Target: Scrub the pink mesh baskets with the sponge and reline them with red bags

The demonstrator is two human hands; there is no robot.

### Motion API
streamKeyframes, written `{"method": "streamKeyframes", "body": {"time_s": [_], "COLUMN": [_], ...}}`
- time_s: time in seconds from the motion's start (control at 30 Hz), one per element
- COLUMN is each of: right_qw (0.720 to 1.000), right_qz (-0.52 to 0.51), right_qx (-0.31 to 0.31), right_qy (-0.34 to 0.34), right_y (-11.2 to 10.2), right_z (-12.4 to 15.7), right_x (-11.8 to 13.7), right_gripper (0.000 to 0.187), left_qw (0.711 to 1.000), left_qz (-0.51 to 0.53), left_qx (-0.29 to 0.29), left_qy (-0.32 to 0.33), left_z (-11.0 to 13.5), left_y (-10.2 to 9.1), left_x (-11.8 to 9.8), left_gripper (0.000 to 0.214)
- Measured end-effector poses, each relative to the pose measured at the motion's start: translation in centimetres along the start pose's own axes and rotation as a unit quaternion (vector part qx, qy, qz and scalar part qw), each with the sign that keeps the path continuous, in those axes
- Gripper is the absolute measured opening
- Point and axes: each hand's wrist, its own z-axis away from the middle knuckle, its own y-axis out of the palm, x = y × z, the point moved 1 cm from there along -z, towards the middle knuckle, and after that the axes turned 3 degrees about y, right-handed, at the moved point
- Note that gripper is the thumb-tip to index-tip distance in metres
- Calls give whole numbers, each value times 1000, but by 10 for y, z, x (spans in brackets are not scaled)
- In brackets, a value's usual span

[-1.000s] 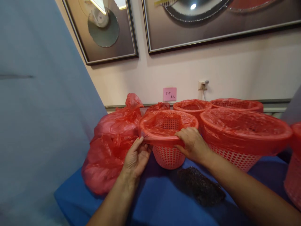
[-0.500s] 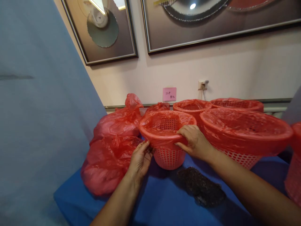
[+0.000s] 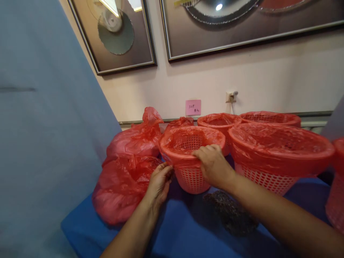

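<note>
A small red mesh basket [image 3: 191, 178] stands on the blue cloth, lined with a thin red plastic bag [image 3: 185, 142] folded over its rim. My right hand [image 3: 213, 165] grips the near rim, fingers curled over the bag's edge. My left hand [image 3: 160, 182] is at the basket's left side below the rim, fingers bent against the bag's hanging edge. A pile of loose red bags [image 3: 126, 172] lies just left of my left hand.
A larger lined basket [image 3: 279, 154] stands to the right, two more [image 3: 219, 122] behind, another at the right edge [image 3: 335, 186]. A dark netted lump [image 3: 228, 211] lies on the blue cloth [image 3: 182, 229]. A blue-grey panel [image 3: 40, 125] fills the left.
My right hand slid left along the near rim. My left hand dropped from the rim to the basket's side, and the stretched bag edge now lies down over the rim.
</note>
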Motion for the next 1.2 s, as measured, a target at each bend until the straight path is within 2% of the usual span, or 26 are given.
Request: {"method": "streamKeyframes", "body": {"time_s": [0.1, 0.17, 0.27, 0.33, 0.43, 0.53, 0.6, 0.77, 1.03, 1.2], "right_qw": [998, 995, 993, 994, 996, 998, 998, 996, 995, 996], "right_qz": [20, 35, 13, -26, -42, 4, 31, 42, 31, 10], "right_qx": [-41, -73, -101, -100, -82, -57, -59, -73, -92, -83], "right_qy": [31, 54, 52, 20, -4, 10, 11, -10, -14, -22], "right_y": [-12, -20, -25, -23, -10, 7, 15, 16, 13, 13], "right_z": [10, 17, 21, 19, 9, 2, 2, 10, 16, 17], "right_x": [-21, -25, -9, 11, 35, 40, 37, 33, 28, 18], "right_gripper": [33, 36, 45, 44, 35, 32, 34, 35, 32, 34], "left_qw": [1000, 999, 996, 996, 996, 994, 995, 998, 992, 988], "left_qz": [11, 34, 71, 75, 39, 33, 49, 53, 120, 139], "left_qx": [7, -12, -44, -32, 18, 20, -1, -37, -41, -61], "left_qy": [-10, -3, 13, 39, 82, 101, 86, -21, 10, -29], "left_z": [5, 4, -3, -9, -19, -26, -28, -33, -58, -62], "left_y": [-3, -3, 3, 9, 17, 15, 8, -7, 8, 4], "left_x": [-7, -15, -28, -34, -37, -29, -19, 2, -20, -5], "left_gripper": [18, 15, 13, 10, 4, 4, 6, 14, 18, 29]}}
